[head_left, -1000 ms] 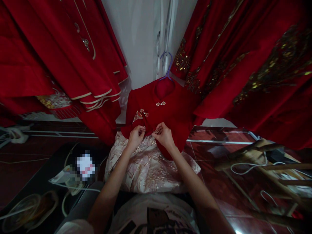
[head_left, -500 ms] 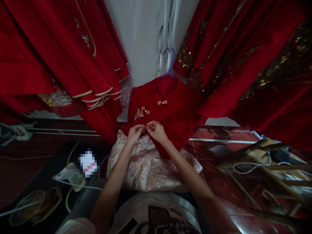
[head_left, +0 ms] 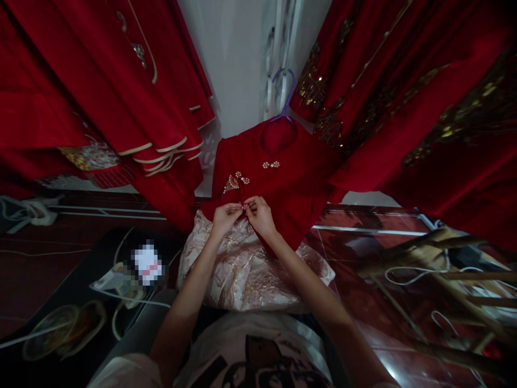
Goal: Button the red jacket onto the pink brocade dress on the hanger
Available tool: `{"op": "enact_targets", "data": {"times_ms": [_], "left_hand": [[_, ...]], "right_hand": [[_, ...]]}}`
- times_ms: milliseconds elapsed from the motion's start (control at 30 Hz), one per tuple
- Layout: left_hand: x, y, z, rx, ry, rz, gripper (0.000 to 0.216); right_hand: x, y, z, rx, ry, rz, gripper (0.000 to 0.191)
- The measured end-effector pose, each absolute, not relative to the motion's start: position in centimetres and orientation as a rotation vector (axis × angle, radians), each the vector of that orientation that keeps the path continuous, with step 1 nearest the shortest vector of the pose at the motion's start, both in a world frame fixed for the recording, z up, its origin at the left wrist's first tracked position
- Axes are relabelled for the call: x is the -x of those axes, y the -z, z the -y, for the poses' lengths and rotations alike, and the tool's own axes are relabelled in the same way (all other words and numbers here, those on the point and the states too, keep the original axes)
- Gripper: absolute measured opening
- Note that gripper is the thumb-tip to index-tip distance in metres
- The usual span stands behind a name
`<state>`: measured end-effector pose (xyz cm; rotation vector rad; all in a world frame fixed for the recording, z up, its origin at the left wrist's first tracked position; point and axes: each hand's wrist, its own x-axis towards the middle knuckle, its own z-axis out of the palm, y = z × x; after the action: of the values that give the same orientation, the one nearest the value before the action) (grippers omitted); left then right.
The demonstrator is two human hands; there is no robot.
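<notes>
Pearl clasp (head_left: 244, 205): on the red jacket (head_left: 299, 178), well below the purple hanger (head_left: 285, 91).
Left hand (head_left: 224, 215): fingertips pinched on it.
Right hand (head_left: 260, 214): pinching it too.
Handling: probably small and fiddly, on soft, limp cloth; best held by the beads.

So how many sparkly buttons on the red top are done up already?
Two look done: the pearl clasp at the collar and the second clasp by the little fan ornament both lie closed. The left hand and right hand are pinching the third clasp together just below. Under the hands the red top hangs over a pale skirt; any further clasps there are hidden.
</notes>
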<state>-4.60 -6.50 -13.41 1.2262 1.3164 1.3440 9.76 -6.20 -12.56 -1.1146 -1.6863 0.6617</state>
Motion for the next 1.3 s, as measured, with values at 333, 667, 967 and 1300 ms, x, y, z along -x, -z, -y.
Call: {"op": "enact_targets", "data": {"times_ms": [333, 667, 967, 1300], "left_hand": [[6.2, 13.0, 5.7, -1.52, -1.201, -1.285, 0.019], [5.3, 13.1, 7.0, -1.785, -1.227, -1.441, 0.016], [5.6, 12.7, 6.4, -1.615, -1.216, -1.358, 0.025], [4.8, 12.0, 6.7, -1.563, -1.314, -1.331, 0.024]], "right_hand": [[-10.0, 12.2, 6.6, 1.136, -0.661, 1.734, 0.012], [-15.3, 9.1, 8.2, 1.152, -0.742, 1.686, 0.015], [-15.6, 8.3, 8.2, 1.107, -0.795, 1.67, 0.016], [-15.8, 8.9, 7.8, 1.117, -0.827, 1.681, 0.015]]}}
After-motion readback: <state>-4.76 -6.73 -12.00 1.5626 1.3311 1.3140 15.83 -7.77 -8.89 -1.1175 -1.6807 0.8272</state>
